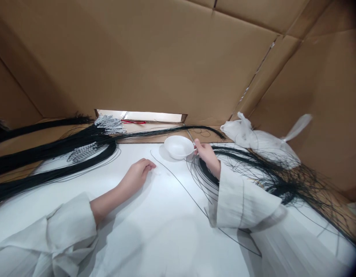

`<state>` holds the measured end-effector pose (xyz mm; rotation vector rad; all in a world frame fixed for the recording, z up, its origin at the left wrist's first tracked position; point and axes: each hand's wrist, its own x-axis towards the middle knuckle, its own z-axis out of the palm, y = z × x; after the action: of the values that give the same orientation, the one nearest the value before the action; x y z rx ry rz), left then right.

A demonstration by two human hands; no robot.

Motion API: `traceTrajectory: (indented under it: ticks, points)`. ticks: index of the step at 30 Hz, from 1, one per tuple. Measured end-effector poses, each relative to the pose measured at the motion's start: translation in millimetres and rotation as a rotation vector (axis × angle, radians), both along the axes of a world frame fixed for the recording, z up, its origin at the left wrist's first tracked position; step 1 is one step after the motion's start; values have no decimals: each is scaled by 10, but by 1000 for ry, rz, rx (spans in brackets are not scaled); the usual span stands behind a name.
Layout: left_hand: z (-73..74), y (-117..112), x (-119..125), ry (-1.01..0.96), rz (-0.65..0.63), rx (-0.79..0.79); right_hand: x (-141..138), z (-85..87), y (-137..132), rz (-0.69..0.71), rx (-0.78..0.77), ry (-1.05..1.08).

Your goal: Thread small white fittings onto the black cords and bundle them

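My right hand (208, 154) is closed at the right edge of a small white bowl (179, 148), its thumb and fingers at the rim. A thin stick rises beside that thumb; whether the hand grips it too, I cannot tell. Over the white tabletop, my left hand (137, 176) has its fingers curled and pressed together; anything between the fingertips is too small to make out. Between the hands runs a single long dark strand (178, 180), slanting down to the right. Beneath my right wrist, a coil of black strands (208, 168) is partly hidden by the sleeve.
Cardboard walls (143, 57) enclose the table, with a slot (154, 116) at the back. Thick black strand bundles (50, 148) lie left, near white-and-black patterned pieces (110, 124). A knotted white plastic bag (261, 142) and tangled black strands (287, 188) are at the right.
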<state>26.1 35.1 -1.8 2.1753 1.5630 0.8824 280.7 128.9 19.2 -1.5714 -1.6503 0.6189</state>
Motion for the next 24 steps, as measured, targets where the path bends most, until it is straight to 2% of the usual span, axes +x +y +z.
traceTrajectory:
  ticks: [4, 8, 11, 15, 19, 24]
  points:
    - [3, -64, -28, 29, -22, 12, 212, 230, -158, -9, -1, 46]
    - [-19, -103, -26, 70, -61, 18, 380, 494, -461, 71, -42, 110]
    - [-36, -99, -14, 89, -81, 20, 355, 661, -728, 162, -97, 114]
    - [-34, -88, 4, 106, -90, 26, 153, 818, -994, 339, -171, 105]
    - [-15, -88, 23, 123, -96, 43, -78, 810, -1097, 460, -231, 207]
    - [-14, -72, 35, 149, -116, 68, -281, 595, -1143, 545, -319, 349]
